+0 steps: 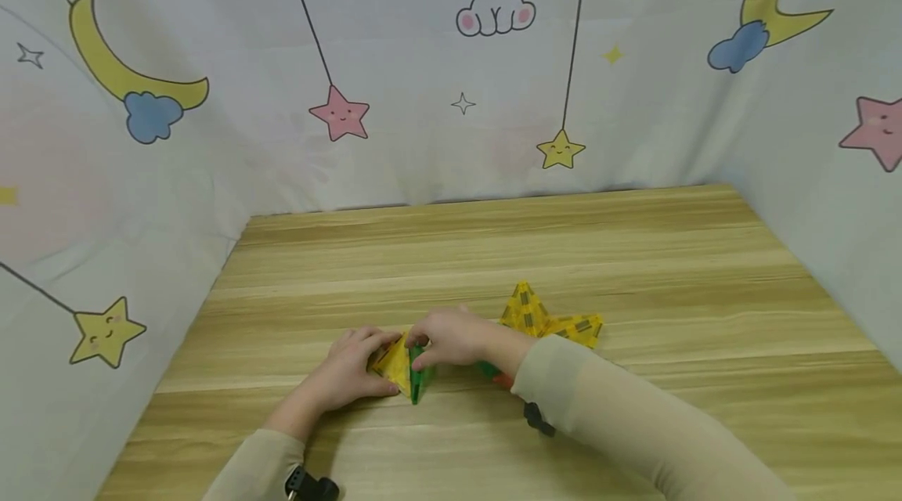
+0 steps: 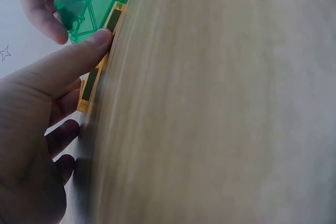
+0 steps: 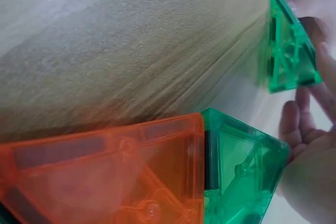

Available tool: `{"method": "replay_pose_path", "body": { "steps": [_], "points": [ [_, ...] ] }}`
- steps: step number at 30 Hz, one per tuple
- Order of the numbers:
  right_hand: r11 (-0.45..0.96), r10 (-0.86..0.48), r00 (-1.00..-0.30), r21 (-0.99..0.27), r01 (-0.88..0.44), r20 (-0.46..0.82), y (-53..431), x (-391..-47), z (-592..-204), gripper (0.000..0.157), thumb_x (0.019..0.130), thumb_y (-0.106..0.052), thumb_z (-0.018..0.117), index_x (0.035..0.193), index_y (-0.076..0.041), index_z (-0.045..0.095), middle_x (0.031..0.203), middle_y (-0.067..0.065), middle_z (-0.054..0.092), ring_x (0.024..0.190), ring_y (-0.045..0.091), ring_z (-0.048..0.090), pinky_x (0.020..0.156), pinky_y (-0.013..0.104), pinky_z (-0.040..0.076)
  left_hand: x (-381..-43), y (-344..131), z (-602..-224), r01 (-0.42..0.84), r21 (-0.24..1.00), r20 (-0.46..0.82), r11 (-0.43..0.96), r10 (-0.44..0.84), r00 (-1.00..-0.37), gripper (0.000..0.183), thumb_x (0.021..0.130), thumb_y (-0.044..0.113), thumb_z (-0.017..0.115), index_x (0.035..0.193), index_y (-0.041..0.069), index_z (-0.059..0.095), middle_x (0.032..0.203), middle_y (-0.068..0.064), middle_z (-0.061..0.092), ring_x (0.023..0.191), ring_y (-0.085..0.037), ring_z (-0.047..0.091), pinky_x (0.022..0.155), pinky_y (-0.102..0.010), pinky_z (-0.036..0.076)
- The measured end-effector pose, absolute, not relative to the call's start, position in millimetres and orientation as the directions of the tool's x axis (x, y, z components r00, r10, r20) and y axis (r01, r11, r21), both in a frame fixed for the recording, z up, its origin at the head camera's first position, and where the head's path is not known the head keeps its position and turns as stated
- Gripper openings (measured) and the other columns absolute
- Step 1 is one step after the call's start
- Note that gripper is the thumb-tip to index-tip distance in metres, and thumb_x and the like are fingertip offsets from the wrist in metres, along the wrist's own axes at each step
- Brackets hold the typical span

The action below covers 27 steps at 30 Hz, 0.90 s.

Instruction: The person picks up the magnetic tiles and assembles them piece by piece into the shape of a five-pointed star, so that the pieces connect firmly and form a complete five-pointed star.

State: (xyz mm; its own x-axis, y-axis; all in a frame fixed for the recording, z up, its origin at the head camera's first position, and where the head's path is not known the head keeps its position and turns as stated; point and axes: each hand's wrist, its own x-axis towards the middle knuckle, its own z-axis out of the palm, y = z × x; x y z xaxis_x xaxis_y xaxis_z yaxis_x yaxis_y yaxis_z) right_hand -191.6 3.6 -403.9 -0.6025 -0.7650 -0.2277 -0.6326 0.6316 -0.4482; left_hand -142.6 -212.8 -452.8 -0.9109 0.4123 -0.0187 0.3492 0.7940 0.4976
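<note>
My left hand grips a yellow see-through triangular magnetic tile. In the left wrist view its thumb presses the edge of that tile, with other fingers behind. My right hand pinches a green triangular magnetic tile between thumb and fingers. The green tile stands tilted up from the table, against or very close to the yellow tile's end; whether the two touch is hard to tell. In the right wrist view the green tile appears upright, among fingers.
Right of the hands, yellow tiles stand in a pointed group on the wooden table. An orange tile and another green tile join them, partly hidden under the right forearm. A printed white curtain surrounds the table's back and sides.
</note>
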Motion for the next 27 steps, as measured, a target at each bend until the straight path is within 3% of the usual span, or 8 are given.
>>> {"method": "replay_pose_path", "body": {
  "steps": [8, 14, 18, 22, 27],
  "points": [
    [0.628, -0.761, -0.602, -0.501, -0.595, -0.240, 4.3, -193.2, -403.9, 0.034, 0.087, -0.039, 0.064, 0.118, -0.023, 0.065, 0.103, -0.015, 0.062, 0.094, 0.003, 0.054, 0.089, 0.043, 0.034, -143.4, -210.5, -452.6, 0.345, 0.514, -0.024, 0.785, 0.415, -0.910, 0.074, 0.070, 0.047, 0.079, 0.131, 0.013, 0.054, 0.117, 0.000, 0.052, 0.106, -0.023, 0.043, 0.088, -0.051, 0.032],
    [0.596, -0.760, -0.608, -0.621, -0.509, -0.230, 12.0, -198.6, -405.3, 0.032, 0.089, -0.033, 0.065, 0.118, -0.019, 0.065, 0.104, -0.011, 0.063, 0.095, 0.005, 0.056, 0.085, 0.029, 0.044, -147.2, -214.4, -450.8, 0.296, 0.594, -0.054, 0.748, 0.404, -0.913, 0.077, 0.070, 0.042, 0.081, 0.135, 0.013, 0.050, 0.120, -0.002, 0.052, 0.109, -0.024, 0.045, 0.092, -0.049, 0.036],
    [0.531, -0.778, -0.591, -0.726, -0.436, -0.215, 19.3, -202.2, -403.8, 0.029, 0.089, -0.028, 0.066, 0.116, -0.018, 0.065, 0.103, -0.011, 0.062, 0.092, 0.005, 0.055, 0.079, 0.024, 0.045, -151.7, -216.1, -445.4, 0.225, 0.738, -0.084, 0.636, 0.418, -0.905, 0.076, 0.076, 0.032, 0.079, 0.140, 0.014, 0.043, 0.122, -0.007, 0.053, 0.110, -0.026, 0.049, 0.092, -0.048, 0.040],
    [0.489, -0.798, -0.568, -0.769, -0.412, -0.202, 26.5, -204.0, -400.5, 0.028, 0.089, -0.026, 0.066, 0.116, -0.021, 0.065, 0.108, -0.014, 0.060, 0.095, 0.005, 0.053, 0.079, 0.024, 0.045, -155.6, -215.9, -439.6, 0.178, 0.845, -0.088, 0.503, 0.460, -0.883, 0.067, 0.085, 0.025, 0.071, 0.143, 0.016, 0.039, 0.119, -0.010, 0.054, 0.101, -0.024, 0.053, 0.084, -0.038, 0.046],
    [0.432, -0.829, -0.529, -0.808, -0.402, -0.180, 34.8, -204.5, -394.7, 0.028, 0.090, -0.023, 0.065, 0.117, -0.024, 0.065, 0.109, -0.016, 0.059, 0.096, 0.006, 0.053, 0.080, 0.025, 0.045, -155.6, -215.2, -433.2, 0.166, 0.917, -0.032, 0.362, 0.483, -0.875, 0.042, 0.091, 0.015, 0.063, 0.130, 0.004, 0.052, 0.103, -0.010, 0.059, 0.089, -0.020, 0.056, 0.074, -0.030, 0.048]
  ]
}}
